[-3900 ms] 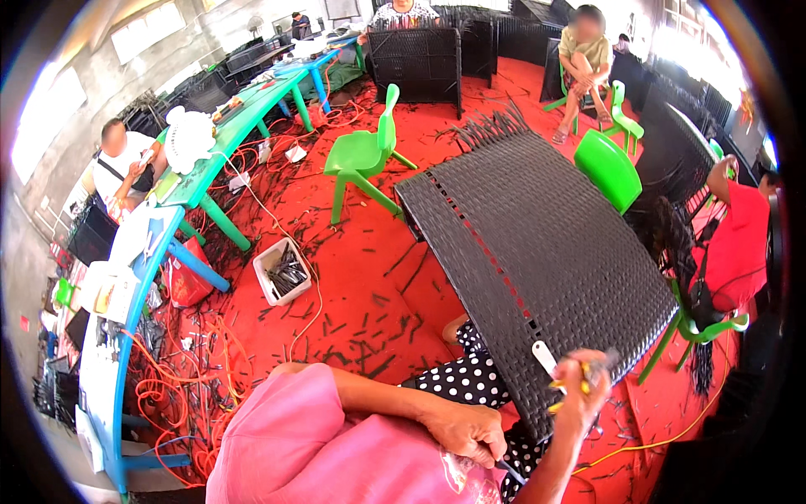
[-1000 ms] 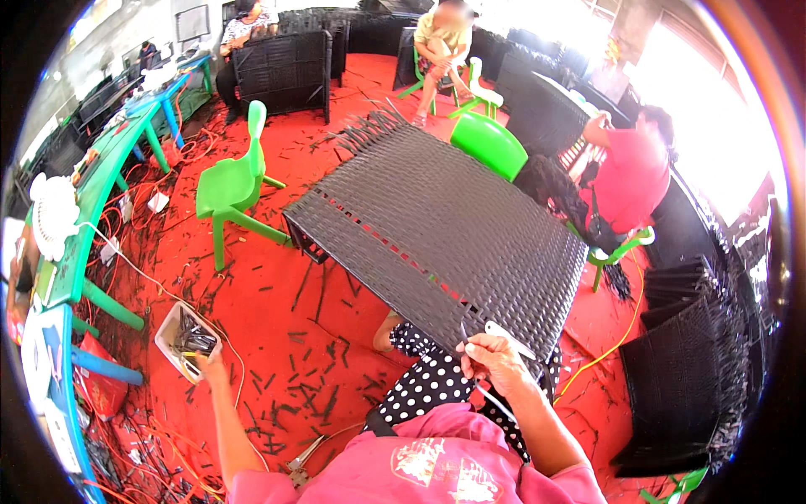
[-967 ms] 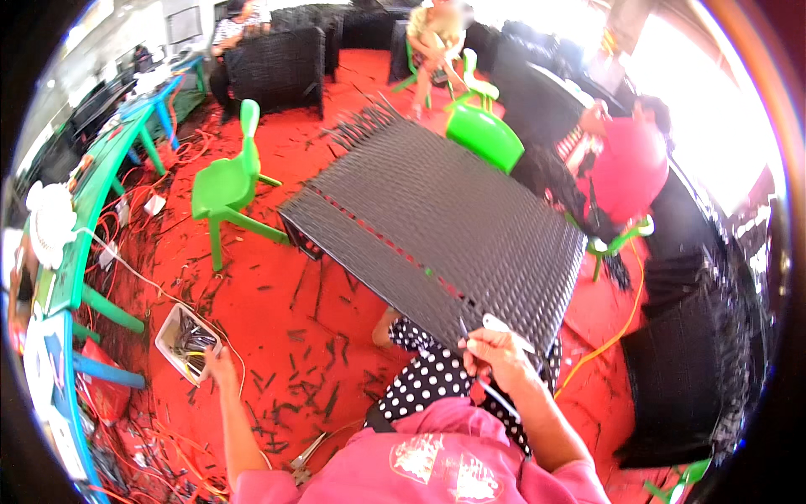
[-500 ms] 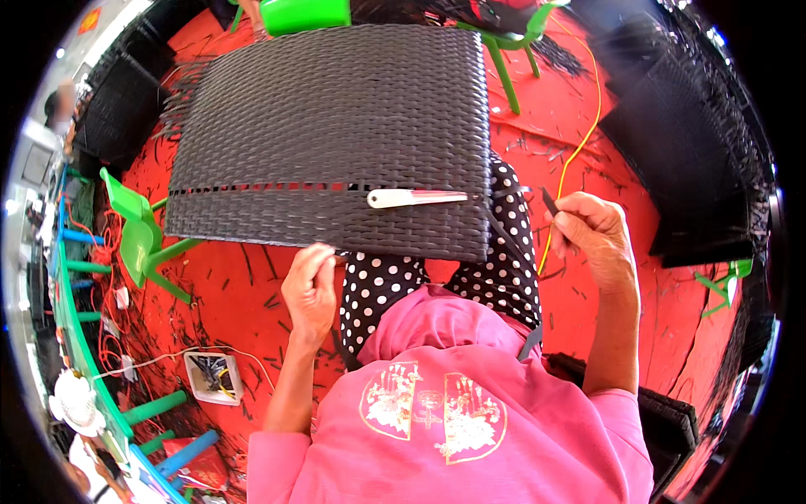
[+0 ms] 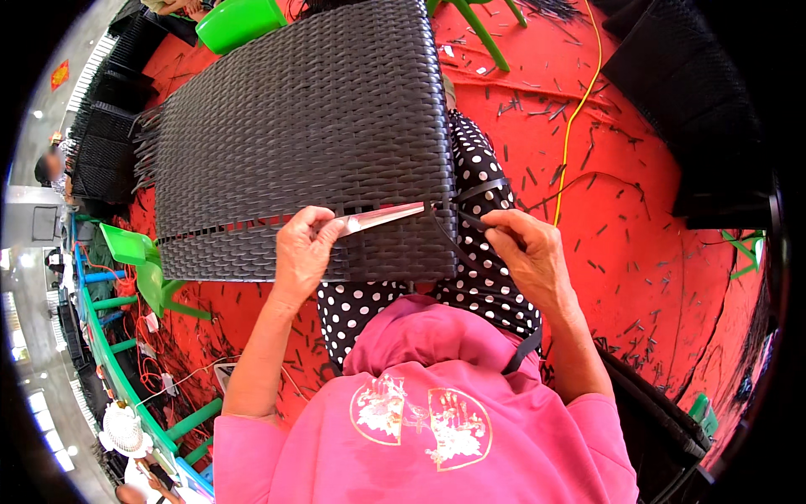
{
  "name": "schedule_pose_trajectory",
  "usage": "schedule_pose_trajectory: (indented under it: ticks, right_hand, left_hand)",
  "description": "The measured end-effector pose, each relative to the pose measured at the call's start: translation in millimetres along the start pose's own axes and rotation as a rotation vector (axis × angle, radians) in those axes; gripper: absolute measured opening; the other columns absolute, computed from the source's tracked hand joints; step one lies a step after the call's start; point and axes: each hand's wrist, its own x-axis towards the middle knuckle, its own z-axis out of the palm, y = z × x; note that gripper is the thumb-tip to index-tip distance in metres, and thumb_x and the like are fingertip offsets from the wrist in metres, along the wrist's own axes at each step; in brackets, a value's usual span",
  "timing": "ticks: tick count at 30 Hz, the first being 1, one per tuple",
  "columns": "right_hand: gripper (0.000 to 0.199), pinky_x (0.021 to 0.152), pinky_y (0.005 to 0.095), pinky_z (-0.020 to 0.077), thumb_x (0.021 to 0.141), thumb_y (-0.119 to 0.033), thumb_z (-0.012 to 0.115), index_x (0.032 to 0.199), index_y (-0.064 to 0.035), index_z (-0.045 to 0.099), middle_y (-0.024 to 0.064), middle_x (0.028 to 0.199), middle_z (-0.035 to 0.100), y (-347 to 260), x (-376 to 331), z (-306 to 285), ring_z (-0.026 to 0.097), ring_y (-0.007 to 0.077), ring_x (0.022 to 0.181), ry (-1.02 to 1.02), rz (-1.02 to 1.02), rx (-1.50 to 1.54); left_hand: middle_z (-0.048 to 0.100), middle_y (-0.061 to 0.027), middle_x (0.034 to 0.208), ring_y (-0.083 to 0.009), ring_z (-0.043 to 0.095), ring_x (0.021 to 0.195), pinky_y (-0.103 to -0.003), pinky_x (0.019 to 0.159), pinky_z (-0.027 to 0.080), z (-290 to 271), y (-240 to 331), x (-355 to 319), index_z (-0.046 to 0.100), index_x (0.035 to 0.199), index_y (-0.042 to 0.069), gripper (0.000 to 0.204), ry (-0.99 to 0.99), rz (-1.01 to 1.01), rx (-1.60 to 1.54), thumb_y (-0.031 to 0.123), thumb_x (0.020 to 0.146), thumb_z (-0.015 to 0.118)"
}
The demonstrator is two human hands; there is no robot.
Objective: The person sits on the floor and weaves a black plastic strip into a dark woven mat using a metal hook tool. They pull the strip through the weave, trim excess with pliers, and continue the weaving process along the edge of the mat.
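A black woven wicker panel (image 5: 311, 109) lies across my lap, with a narrow open slit (image 5: 243, 225) running across its near part. My left hand (image 5: 304, 252) is closed on a tapered metal blade with a white handle (image 5: 382, 218); most of the handle is hidden in my fingers. The blade lies along the line of the slit, its tip close to the panel's right edge. Just beyond that edge, my right hand (image 5: 527, 252) pinches a thin black plastic strip (image 5: 472, 220). A loose strip (image 5: 483, 191) also sticks out from the edge over my polka-dot trousers.
Green plastic chairs stand at the left (image 5: 138, 256) and at the far side (image 5: 239, 23). Black woven pieces (image 5: 684, 101) are stacked on the right. Strip scraps litter the red floor (image 5: 621, 277), crossed by a yellow cable (image 5: 573, 118). Another person (image 5: 54, 164) is at the far left.
My left hand has moved up from the panel's near edge and taken hold of the white-handled blade. My right hand has come left and slightly down, to the panel's right edge, with a strip.
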Motion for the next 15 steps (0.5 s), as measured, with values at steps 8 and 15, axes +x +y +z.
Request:
schedule_pose_trajectory:
  ticks: [8, 15]
  right_hand:
    - [0.012, 0.051, 0.0268, 0.0423, 0.082, -0.009, 0.068, 0.082, 0.003, 0.065, 0.0071, 0.061, 0.061, 15.5, 35.5, 7.9, 0.053, 0.0091, 0.053, -0.058, 0.141, 0.032]
    - [0.015, 0.05, 0.0241, 0.0404, 0.084, -0.012, 0.067, 0.081, 0.003, 0.066, 0.0021, 0.06, 0.059, 19.9, 43.4, 8.7, 0.052, 0.0058, 0.055, -0.038, 0.298, 0.128]
  left_hand:
    - [0.056, 0.0028, 0.064, -0.0017, 0.046, 0.047, -0.015, 0.039, 0.034, -5.4, -3.3, 16.8, 0.064, 0.086, 0.005, 0.01, -0.099, -0.28, -0.26, 0.014, 0.087, 0.068]
    - [0.055, 0.0035, 0.061, -0.0015, 0.045, 0.046, -0.015, 0.039, 0.032, -10.4, -0.8, 19.6, 0.064, 0.083, 0.004, 0.007, -0.079, -0.394, -0.451, 0.008, 0.087, 0.067]
